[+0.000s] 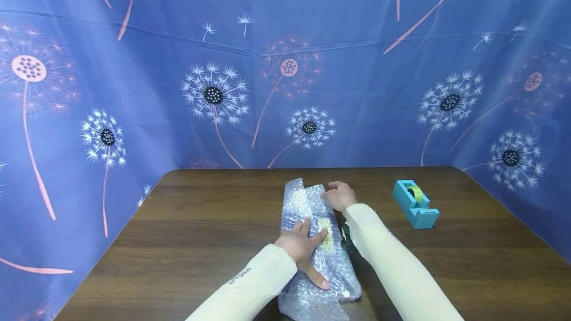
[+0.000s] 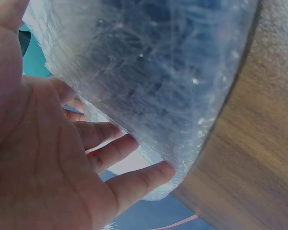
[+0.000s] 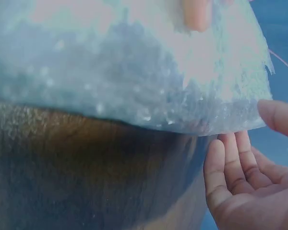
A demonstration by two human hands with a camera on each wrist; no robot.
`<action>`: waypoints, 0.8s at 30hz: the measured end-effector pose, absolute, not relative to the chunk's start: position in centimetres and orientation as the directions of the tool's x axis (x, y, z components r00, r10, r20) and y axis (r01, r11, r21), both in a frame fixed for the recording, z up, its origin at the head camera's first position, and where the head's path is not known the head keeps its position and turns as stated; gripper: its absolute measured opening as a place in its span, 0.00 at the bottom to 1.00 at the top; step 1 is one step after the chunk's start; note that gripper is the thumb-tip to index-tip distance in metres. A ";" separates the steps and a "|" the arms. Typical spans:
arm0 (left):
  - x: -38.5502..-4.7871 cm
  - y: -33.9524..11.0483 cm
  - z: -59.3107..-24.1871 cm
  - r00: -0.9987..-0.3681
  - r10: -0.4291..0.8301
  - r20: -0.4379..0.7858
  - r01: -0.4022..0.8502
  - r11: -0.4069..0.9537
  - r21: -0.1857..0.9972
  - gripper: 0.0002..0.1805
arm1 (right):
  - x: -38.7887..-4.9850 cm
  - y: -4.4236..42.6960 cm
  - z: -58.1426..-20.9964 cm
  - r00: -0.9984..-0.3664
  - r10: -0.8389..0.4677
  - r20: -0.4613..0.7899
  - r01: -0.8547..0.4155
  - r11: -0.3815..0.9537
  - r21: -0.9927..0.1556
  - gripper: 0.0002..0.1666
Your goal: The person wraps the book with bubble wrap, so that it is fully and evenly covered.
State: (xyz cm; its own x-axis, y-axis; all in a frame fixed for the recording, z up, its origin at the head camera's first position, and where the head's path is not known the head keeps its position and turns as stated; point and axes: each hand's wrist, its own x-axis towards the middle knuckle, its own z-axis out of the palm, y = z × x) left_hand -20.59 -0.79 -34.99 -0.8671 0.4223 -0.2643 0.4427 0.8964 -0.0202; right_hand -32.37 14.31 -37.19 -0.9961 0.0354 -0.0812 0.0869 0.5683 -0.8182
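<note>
A flat item in bubble wrap [image 1: 296,207] lies lengthwise on the table, with a pale yellow label [image 1: 326,238] showing on it. My left hand [image 1: 303,245] presses on the near half of the wrap, fingers spread and thumb toward me. In the left wrist view its fingertips [image 2: 165,170] touch the wrap. My right hand [image 1: 341,196] is at the package's far right corner. The right wrist view shows its thumb [image 3: 278,115] at the wrap's corner and its loosely bent fingers [image 3: 230,163] along the lower edge, apart from the thumb.
On the right of the brown wooden table [image 1: 200,237] stands a light blue tape dispenser [image 1: 412,207] with a yellow-green roll. A black object [image 1: 347,241], partly hidden by the right sleeve, lies beside the package. A blue dandelion-patterned cloth [image 1: 357,88] hangs behind the table.
</note>
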 end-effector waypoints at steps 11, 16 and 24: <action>-20.8 -0.9 -35.0 -0.864 0.417 -0.281 0.442 0.897 -0.029 0.63 | -31.7 14.0 -36.5 -0.998 -0.064 -0.020 -0.025 0.633 -0.774 0.12; -20.8 -0.9 -35.0 -0.865 0.412 -0.287 0.439 0.898 -0.035 0.63 | -31.0 14.1 -36.0 -0.996 -0.084 0.027 -0.074 0.630 -0.773 0.10; -20.6 -0.8 -35.0 -0.864 0.415 -0.286 0.441 0.897 -0.032 0.63 | -29.4 14.9 -35.8 -0.973 -0.201 0.110 -0.213 0.614 -0.760 0.07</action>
State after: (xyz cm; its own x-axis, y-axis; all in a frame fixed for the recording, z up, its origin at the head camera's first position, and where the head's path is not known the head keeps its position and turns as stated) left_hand -20.64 -0.85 -35.02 -0.8639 0.4148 -0.2856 0.4413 0.8968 -0.0323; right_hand -29.37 14.93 -35.76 -0.9734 -0.2012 0.1100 -0.2128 0.6141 -0.7600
